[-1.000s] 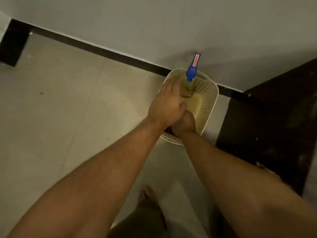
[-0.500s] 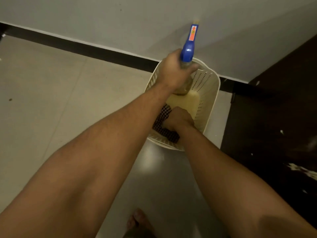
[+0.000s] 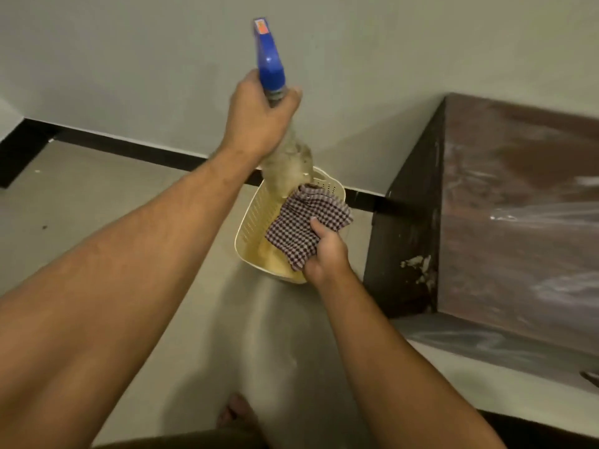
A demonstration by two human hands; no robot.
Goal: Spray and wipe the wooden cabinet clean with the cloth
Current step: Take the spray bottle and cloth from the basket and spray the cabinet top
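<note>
My left hand [image 3: 259, 119] grips the neck of a clear spray bottle [image 3: 289, 162] with a blue trigger head, held up in the air above the basket. My right hand [image 3: 325, 254] holds a dark checked cloth [image 3: 304, 226] by one corner, just over the cream plastic basket [image 3: 251, 228]. The dark wooden cabinet [image 3: 505, 228] stands to the right, its top streaked with pale dust and smears, and its left side chipped near the bottom.
The basket sits on the beige tiled floor [image 3: 97, 196] against a pale wall with a black skirting strip [image 3: 136, 149]. My bare foot [image 3: 238, 413] shows at the bottom edge, near the cabinet's front.
My left hand has lifted the spray bottle out of the basket and upward. My right hand has raised the checked cloth out of the basket. The view has turned toward the cabinet.
</note>
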